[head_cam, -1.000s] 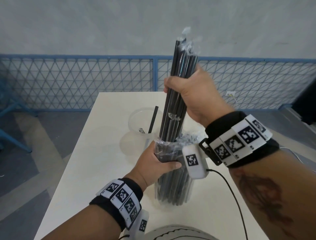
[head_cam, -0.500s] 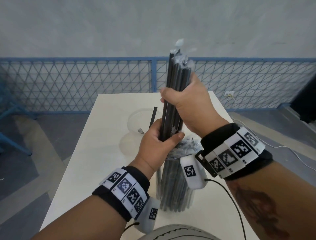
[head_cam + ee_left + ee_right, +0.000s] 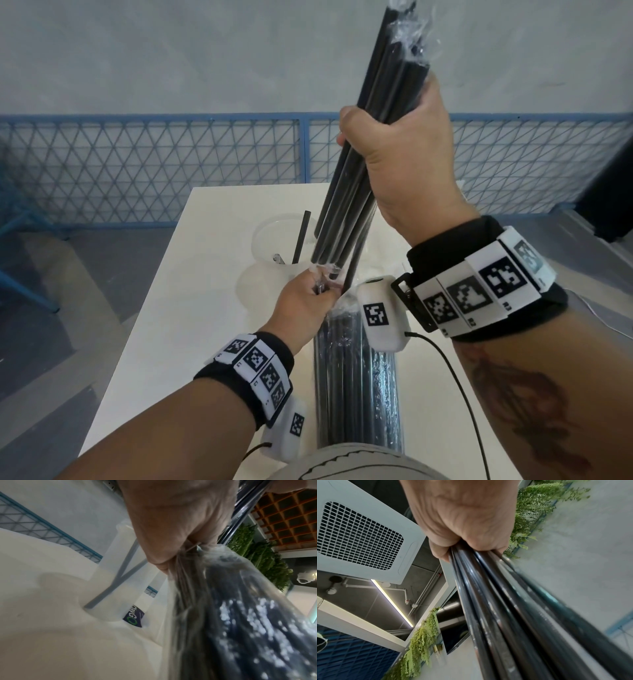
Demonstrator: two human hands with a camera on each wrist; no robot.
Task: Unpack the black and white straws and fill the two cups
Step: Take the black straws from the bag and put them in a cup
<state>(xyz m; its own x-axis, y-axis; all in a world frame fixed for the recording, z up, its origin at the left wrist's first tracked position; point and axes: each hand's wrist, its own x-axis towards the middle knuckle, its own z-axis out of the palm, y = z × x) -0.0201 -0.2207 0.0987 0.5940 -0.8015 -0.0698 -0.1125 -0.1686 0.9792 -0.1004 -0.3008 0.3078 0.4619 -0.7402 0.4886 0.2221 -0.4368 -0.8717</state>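
Note:
My right hand (image 3: pixel 397 154) grips a bunch of black straws (image 3: pixel 373 137) and holds it high over the table, almost clear of its pack. In the right wrist view the straw bunch (image 3: pixel 513 615) runs out from under my right hand (image 3: pixel 464 524). My left hand (image 3: pixel 305 301) pinches the gathered top of the clear plastic pack (image 3: pixel 359 387), which stands upright and still holds several black straws. The left wrist view shows my left hand (image 3: pixel 175 524) on the plastic pack (image 3: pixel 240 615). Behind it stands a clear cup (image 3: pixel 274 236) with one black straw (image 3: pixel 300 236) in it.
The white table (image 3: pixel 191 308) runs away from me with bare room on its left side. A blue mesh fence (image 3: pixel 154 164) and a grey wall stand beyond the far edge. A small dark label (image 3: pixel 134 618) lies by the cup base.
My right hand has risen, drawing the bunch of straws up out of the pack. My left hand slid down from the straws to the top of the plastic.

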